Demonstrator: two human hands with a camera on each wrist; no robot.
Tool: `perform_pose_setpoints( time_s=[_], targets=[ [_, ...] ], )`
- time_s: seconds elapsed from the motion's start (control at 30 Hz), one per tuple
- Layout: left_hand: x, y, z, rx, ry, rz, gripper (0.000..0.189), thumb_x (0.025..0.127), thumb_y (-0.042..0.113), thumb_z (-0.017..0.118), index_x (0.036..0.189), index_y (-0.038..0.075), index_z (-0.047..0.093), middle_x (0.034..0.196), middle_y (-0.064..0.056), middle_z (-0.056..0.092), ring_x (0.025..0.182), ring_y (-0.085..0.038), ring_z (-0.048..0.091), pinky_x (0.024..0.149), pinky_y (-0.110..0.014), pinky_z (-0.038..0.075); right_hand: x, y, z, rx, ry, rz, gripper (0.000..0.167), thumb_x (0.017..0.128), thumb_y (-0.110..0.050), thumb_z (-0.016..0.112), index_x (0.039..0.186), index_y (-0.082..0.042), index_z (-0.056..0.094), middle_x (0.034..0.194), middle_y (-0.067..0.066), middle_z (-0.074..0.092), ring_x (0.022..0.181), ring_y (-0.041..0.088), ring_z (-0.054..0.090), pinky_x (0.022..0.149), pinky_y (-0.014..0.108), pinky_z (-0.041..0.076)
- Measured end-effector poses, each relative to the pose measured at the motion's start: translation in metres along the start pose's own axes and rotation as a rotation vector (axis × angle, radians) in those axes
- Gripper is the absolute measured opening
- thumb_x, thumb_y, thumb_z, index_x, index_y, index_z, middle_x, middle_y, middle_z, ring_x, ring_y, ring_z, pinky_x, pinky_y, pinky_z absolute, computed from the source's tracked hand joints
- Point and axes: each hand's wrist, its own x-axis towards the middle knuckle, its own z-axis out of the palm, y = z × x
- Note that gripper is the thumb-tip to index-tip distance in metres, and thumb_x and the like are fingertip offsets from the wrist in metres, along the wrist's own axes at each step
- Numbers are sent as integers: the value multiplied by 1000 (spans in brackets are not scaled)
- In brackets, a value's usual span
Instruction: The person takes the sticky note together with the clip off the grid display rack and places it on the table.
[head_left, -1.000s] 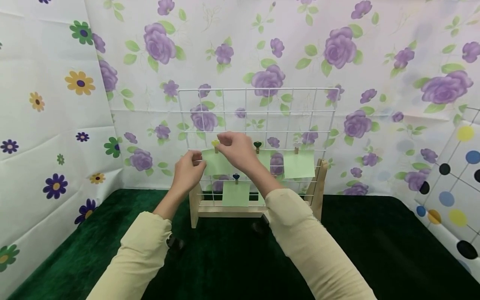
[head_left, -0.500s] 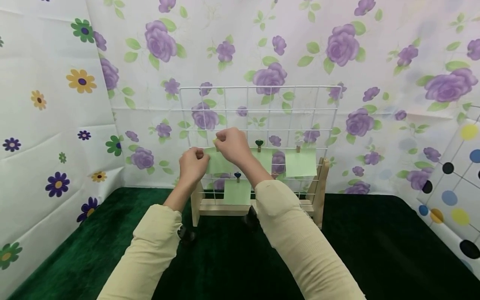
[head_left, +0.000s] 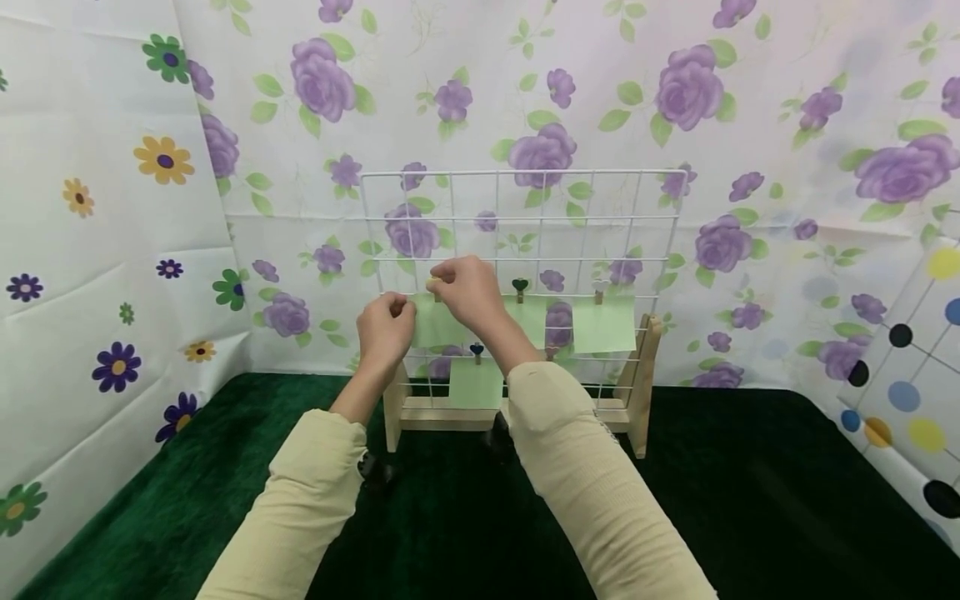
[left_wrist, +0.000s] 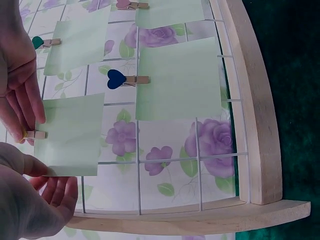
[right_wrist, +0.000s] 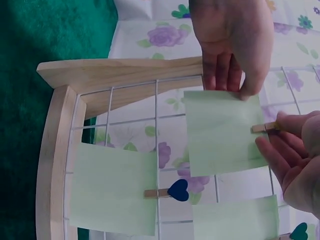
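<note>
My left hand (head_left: 386, 335) pinches the outer edge of a light green paper square (left_wrist: 72, 137), its thumb lying on the paper in the left wrist view. At the top of that square my right hand (head_left: 468, 292) pinches a small wooden clothespin (right_wrist: 265, 127); its yellow heart is mostly hidden by the fingers. The square lies against a white wire grid (head_left: 517, 218). Next to it hang more green squares, one by a dark green heart clothespin (head_left: 520, 288) and a lower one by a dark blue heart clothespin (left_wrist: 127, 79).
Wooden feet and a crossbar (head_left: 450, 419) hold the grid upright on a dark green cloth (head_left: 705, 492). Another green square (head_left: 603, 325) hangs at the right under a pale heart clothespin (head_left: 598, 288). A purple-flowered sheet (head_left: 450, 50) stands behind.
My left hand has moved right and slightly up, onto the paper's edge. The right fingers have closed over the yellow heart clothespin, and the right forearm has shifted left. The view has shifted slightly.
</note>
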Motion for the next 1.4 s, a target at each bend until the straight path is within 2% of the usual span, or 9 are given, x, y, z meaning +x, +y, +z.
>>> perform_pose_setpoints(
  time_s=[0.2,0.47,0.7,1.0,1.27,1.4],
  targets=[
    [0,-3,0,-12,5,22,27,99,12,49,113,-5,64,101,-20,62,89,-32,57,78,-41,47,2,6,1,11,-5,-40,27,91,-15,69,115,-3,70,111,10,69,104,23,64,83,33,52],
    [0,-7,1,-10,7,54,25,99,11,51,111,-5,66,99,-20,64,85,-32,59,74,-41,48,4,10,2,1,29,-51,23,90,-15,71,108,-2,72,102,9,72,85,19,68,74,28,53],
    [0,-6,2,-11,4,56,26,99,12,51,112,-5,66,99,-20,65,86,-32,59,76,-41,48,4,9,2,-23,64,-33,18,89,-14,71,103,-4,74,98,7,73,89,19,68,72,28,53],
    [0,-7,1,-6,13,70,24,99,10,52,110,-5,66,97,-20,64,86,-33,59,76,-42,48,4,7,3,-46,81,-55,15,88,-13,72,99,-4,76,94,7,73,88,20,68,70,28,52],
    [-1,-6,1,8,-8,80,24,99,9,51,111,-5,65,100,-21,64,89,-33,59,78,-43,47,5,7,-1,10,123,-39,13,86,-12,74,97,-5,76,95,7,73,85,19,69,67,26,52],
    [-1,-7,-1,0,-16,70,24,100,10,51,112,-5,65,102,-21,64,91,-33,58,79,-43,48,6,6,-5,67,106,-33,15,86,-11,74,99,-3,75,94,9,73,80,18,69,67,26,53]
  ],
)
